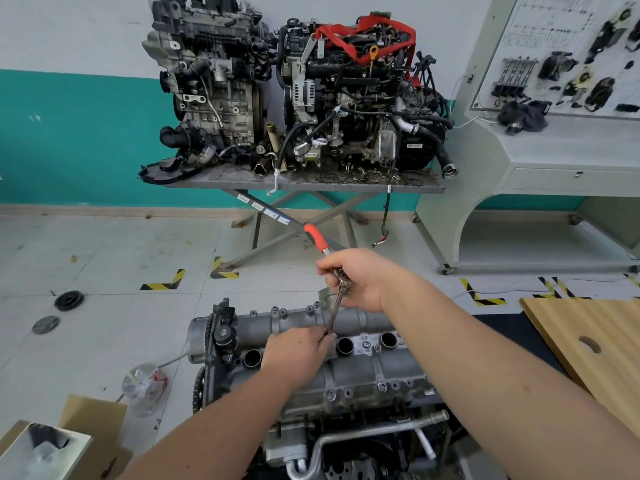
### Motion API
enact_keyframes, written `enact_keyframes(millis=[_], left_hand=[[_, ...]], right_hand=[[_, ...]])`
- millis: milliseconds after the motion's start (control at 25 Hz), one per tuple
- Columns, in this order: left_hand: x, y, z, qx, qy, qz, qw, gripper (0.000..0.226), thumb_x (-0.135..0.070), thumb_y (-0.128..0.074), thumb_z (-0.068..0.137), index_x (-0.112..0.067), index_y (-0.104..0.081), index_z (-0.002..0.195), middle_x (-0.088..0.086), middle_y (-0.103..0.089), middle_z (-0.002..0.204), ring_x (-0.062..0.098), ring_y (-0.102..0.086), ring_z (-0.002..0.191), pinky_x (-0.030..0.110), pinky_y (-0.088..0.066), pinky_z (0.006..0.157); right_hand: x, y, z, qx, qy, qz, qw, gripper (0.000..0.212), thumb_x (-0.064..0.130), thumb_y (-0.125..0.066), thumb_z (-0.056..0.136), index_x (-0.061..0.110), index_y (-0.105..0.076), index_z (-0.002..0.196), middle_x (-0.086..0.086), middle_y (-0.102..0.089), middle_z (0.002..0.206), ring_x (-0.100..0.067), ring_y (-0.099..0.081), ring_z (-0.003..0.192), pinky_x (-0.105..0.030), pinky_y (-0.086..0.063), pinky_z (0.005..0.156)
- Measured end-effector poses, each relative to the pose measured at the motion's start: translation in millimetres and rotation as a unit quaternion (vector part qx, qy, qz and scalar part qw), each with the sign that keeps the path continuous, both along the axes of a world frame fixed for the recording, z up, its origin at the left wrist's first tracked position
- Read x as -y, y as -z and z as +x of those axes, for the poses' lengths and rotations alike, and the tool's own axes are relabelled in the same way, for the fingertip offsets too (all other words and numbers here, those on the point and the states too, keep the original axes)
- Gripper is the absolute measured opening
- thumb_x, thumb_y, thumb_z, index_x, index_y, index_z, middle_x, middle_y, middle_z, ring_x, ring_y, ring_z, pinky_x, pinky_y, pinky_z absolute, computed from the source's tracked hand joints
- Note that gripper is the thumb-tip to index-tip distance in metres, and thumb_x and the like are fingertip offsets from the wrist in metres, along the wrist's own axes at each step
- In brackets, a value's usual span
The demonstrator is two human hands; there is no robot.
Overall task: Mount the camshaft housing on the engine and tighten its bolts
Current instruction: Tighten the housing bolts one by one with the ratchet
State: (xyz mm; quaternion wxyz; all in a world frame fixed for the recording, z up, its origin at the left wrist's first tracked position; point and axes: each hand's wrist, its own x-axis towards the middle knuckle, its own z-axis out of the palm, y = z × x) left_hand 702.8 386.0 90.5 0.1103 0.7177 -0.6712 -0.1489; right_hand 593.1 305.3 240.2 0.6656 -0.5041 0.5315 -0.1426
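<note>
Nearest us, the engine [346, 427] sits low on the floor, with the housing [374, 368] on top of it, bolts [331, 395] along its near edge. The left hand [294, 358] pinches the bottom of the ratchet's extension [334, 313] at the housing's middle. Above, the right hand [356, 278] curls round the ratchet [317, 239] head, red handle pointing away. Beyond, two engines [294, 95] stand on a worktop [304, 185].
</note>
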Motion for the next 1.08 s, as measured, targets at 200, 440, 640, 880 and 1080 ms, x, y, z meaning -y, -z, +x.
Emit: enact_keyframes(millis=[200,440,640,880,1080], left_hand=[[0,3,1,-0.006,-0.007,-0.017,1.0,0.041,-0.053,-0.028,0.103,-0.029,-0.037,0.07,-0.003,-0.069,0.092,0.024,-0.065,0.092,0.036,-0.037,0.072],[-1,3,2,-0.006,-0.002,-0.029,1.0,0.038,-0.052,-0.028,0.103,-0.028,-0.042,0.077,-0.003,-0.068,0.087,0.024,-0.064,0.086,0.035,-0.035,0.068],[-1,1,0,-0.013,-0.01,-0.016,1.0,0.044,-0.055,-0.031,0.102,-0.027,-0.04,0.069,-0.002,-0.068,0.086,0.024,-0.064,0.086,0.036,-0.038,0.07],[-2,2,0,0.001,-0.013,-0.006,1.0,0.049,-0.06,-0.034,0.098,-0.027,-0.04,0.063,-0.002,-0.068,0.086,0.023,-0.064,0.087,0.035,-0.034,0.068],[-4,-2,0,0.002,-0.002,0.004,1.0,0.045,-0.06,-0.032,0.1,-0.028,-0.055,0.077,-0.007,-0.064,0.082,0.021,-0.063,0.089,0.035,-0.034,0.072]], right_hand=[[-14,16,24,0.153,0.257,0.04,0.953,0.025,0.008,-0.05,0.088,0.018,-0.048,0.066,0.008,-0.047,0.043,-0.015,-0.051,0.053,-0.034,-0.033,0.07],[-28,28,27,0.279,0.361,0.025,0.889,0.045,0.007,-0.053,0.092,0.018,-0.054,0.048,0.006,-0.053,0.048,-0.017,-0.044,0.063,-0.027,-0.028,0.059],[-26,27,18,0.222,0.177,0.043,0.958,0.04,0.014,-0.058,0.094,0.02,-0.053,0.054,0.006,-0.054,0.052,-0.011,-0.055,0.049,-0.027,-0.032,0.058],[-16,6,22,0.014,-0.074,-0.078,0.994,0.015,0.0,-0.049,0.094,0.01,-0.053,0.084,-0.005,-0.048,0.059,-0.014,-0.04,0.037,-0.025,-0.04,0.048],[-17,-11,36,-0.211,-0.29,-0.209,0.91,0.019,0.01,-0.048,0.096,0.001,-0.06,0.108,-0.002,-0.059,0.059,-0.017,-0.06,0.045,-0.029,-0.044,0.057]])
